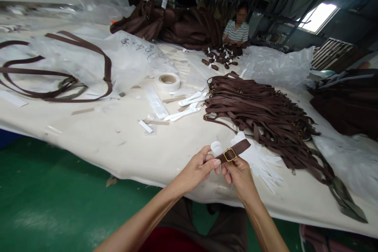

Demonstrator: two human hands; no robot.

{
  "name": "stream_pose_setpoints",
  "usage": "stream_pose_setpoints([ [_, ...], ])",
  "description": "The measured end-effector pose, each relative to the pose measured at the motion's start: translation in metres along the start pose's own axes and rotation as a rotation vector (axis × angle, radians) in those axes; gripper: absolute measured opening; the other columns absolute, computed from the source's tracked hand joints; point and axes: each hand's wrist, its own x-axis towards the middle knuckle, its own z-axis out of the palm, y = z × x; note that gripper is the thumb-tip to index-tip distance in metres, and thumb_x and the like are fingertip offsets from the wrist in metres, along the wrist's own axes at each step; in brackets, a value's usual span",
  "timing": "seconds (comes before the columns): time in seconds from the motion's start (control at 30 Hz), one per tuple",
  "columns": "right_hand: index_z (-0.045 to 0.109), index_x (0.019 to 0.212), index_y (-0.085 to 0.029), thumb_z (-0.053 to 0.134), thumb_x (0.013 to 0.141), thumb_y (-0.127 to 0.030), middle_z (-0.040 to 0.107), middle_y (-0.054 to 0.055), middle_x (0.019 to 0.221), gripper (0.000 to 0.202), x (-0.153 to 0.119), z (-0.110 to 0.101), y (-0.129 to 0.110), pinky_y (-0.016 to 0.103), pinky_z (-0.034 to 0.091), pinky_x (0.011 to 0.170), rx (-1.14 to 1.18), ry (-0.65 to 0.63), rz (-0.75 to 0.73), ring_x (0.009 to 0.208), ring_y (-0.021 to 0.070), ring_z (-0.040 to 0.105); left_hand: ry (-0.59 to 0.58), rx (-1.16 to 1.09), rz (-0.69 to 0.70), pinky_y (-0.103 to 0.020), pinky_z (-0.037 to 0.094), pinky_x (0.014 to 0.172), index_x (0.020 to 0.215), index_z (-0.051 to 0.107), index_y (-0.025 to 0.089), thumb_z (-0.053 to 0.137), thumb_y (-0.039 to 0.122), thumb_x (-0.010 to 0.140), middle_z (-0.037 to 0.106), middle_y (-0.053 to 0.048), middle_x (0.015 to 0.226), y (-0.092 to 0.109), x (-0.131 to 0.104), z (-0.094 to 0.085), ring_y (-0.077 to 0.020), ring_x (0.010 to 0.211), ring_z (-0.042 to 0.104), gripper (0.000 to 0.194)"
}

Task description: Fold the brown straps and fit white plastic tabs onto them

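Note:
Between my two hands is a short brown strap (242, 146) with a square brass-coloured buckle (229, 154). My left hand (198, 168) pinches its left end between thumb and fingers. A white rounded tab (216, 147) sticks up beside those fingertips. My right hand (239, 174) grips the strap from below, just under the buckle; some of its fingers are hidden. Behind the strap lies a fanned stack of white strips (261, 161) with rounded ends. A large pile of brown straps (254, 106) with metal fittings spreads just beyond, to the right.
A tape roll (167, 82) and white zip-like strips (189, 107) lie mid-table. Long looped straps (108, 67) rest on plastic sheeting at left. Brown bags (183, 27) are heaped at the back, near a seated person (237, 29) in stripes. The table's front edge (141, 181) runs close to me.

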Motion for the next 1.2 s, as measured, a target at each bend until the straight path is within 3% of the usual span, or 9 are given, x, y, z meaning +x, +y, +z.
stream_pose_setpoints([
  [0.13,0.055,0.058,-0.017,0.066,0.078,-0.054,0.054,-0.002,0.053,0.044,-0.005,-0.001,0.004,0.021,0.028,0.040,-0.079,-0.018,0.003,0.036,0.0053,0.039,-0.003,0.182,0.058,-0.024,0.042,0.068,0.089,0.052,0.018,0.055,0.047,0.093,0.063,-0.001,0.076,0.000,0.005,-0.008,-0.0134,0.070,0.057,0.030],
  [0.37,0.061,0.074,-0.018,0.061,0.082,-0.060,0.055,-0.001,0.057,0.043,-0.025,-0.008,0.034,0.024,0.040,0.048,-0.220,-0.106,0.073,0.048,0.0116,0.048,0.125,0.790,0.101,-0.028,0.045,0.076,0.088,0.058,0.021,0.050,0.036,0.091,0.064,-0.002,0.087,-0.014,0.013,-0.021,-0.0194,0.081,0.061,0.016],
  [0.53,0.061,0.064,-0.019,0.064,0.087,-0.041,0.066,0.009,0.101,0.033,-0.034,-0.010,0.045,0.030,0.049,0.080,-0.369,0.010,-0.343,0.088,0.0190,0.062,0.119,0.836,0.110,-0.028,0.047,0.083,0.102,0.065,0.023,0.049,0.027,0.089,0.071,-0.002,0.102,-0.026,0.011,-0.014,-0.0205,0.091,0.065,0.021],
  [0.6,0.062,0.065,-0.019,0.062,0.090,-0.038,0.068,0.010,0.103,0.031,-0.035,-0.007,0.042,0.031,0.050,0.085,-0.305,0.027,-0.415,0.095,0.0207,0.063,0.115,0.829,0.116,-0.028,0.047,0.085,0.103,0.066,0.024,0.049,0.025,0.088,0.071,-0.002,0.105,-0.028,0.011,-0.011,-0.0204,0.094,0.066,0.023],
  [0.73,0.067,0.089,-0.020,0.063,0.089,-0.042,0.070,0.006,0.092,0.022,-0.036,0.001,0.038,0.029,0.054,0.076,-0.076,0.010,-0.274,0.084,0.0183,0.066,0.115,0.853,0.036,-0.027,0.047,0.073,0.110,0.061,0.026,0.050,0.027,0.087,0.072,0.000,0.094,-0.029,0.011,-0.009,-0.0205,0.082,0.067,0.025],
  [0.8,0.064,0.097,-0.020,0.069,0.084,-0.044,0.070,0.005,0.091,0.028,-0.037,0.007,0.038,0.030,0.055,0.075,-0.003,0.065,-0.173,0.080,0.0177,0.067,0.110,0.878,0.012,-0.028,0.045,0.070,0.113,0.056,0.028,0.051,0.027,0.086,0.072,0.001,0.093,-0.028,0.011,-0.009,-0.0215,0.080,0.068,0.027],
  [0.93,0.062,0.089,-0.019,0.072,0.080,-0.047,0.066,0.001,0.068,0.031,-0.034,0.016,0.039,0.027,0.054,0.061,0.004,0.244,-0.043,0.060,0.0156,0.064,0.098,0.856,0.025,-0.029,0.044,0.074,0.109,0.053,0.029,0.050,0.026,0.086,0.073,0.002,0.098,-0.030,0.011,-0.010,-0.0226,0.086,0.068,0.023],
  [1.2,0.062,0.072,-0.019,0.065,0.077,-0.046,0.063,0.000,0.053,0.028,-0.019,0.015,0.030,0.025,0.048,0.041,-0.068,0.267,0.132,0.041,0.0140,0.056,0.096,0.844,0.019,-0.028,0.043,0.074,0.104,0.051,0.029,0.048,0.026,0.088,0.072,0.004,0.095,-0.029,0.010,-0.009,-0.0203,0.081,0.067,0.017],
])
